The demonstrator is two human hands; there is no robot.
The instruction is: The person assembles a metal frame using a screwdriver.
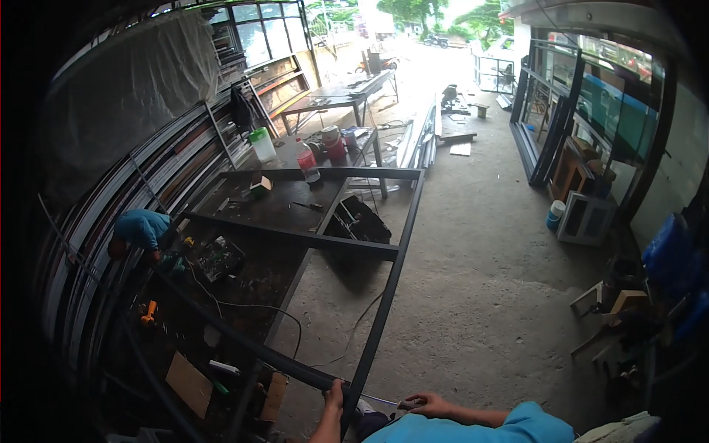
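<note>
My left hand (334, 395) is closed around the near bar of a large dark metal frame (325, 241), close to its corner. Just right of that corner, my right hand (430, 404) grips what looks like a screwdriver (381, 399); its thin shaft points left at the frame's side bar. Whether the tip touches the bar is hard to see. The frame lies flat over a dark work table (251, 284) and juts past the table's right side. At the far left, a person in a blue shirt (140, 227) bends over the frame beside a green power tool (172, 261).
On the table are an orange tool (149, 313), a tray of small parts (220, 258), a brown board (189, 384) and a trailing cable (258, 306). A bottle (306, 160) stands at the far end. A black toolbox (362, 221) sits beyond the middle bar. Glazed frames (546, 111) lean right.
</note>
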